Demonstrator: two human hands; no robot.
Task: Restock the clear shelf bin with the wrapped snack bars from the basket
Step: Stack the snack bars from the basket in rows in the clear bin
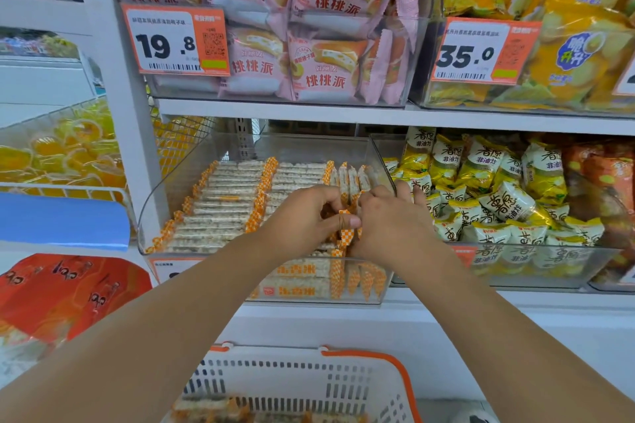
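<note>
Restocking is well advanced. The clear shelf bin (161, 189) is carrying neat rows of wrapped snack bars (220, 206) across its 9 o'clock side. Both hands are working inside its 3 o'clock side: the left hand (302, 216) and right hand (388, 220) are pinching the orange-checked ends of bars there. The basket (309, 385), at 6 o'clock, is showing more bars awaiting transfer.

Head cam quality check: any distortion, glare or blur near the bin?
Head view: wide-angle bend curves the shelf edge and post; soft glare on the clear bin wall; both hands and the bars are sharp enough; the basket at the bottom is softer.
</note>
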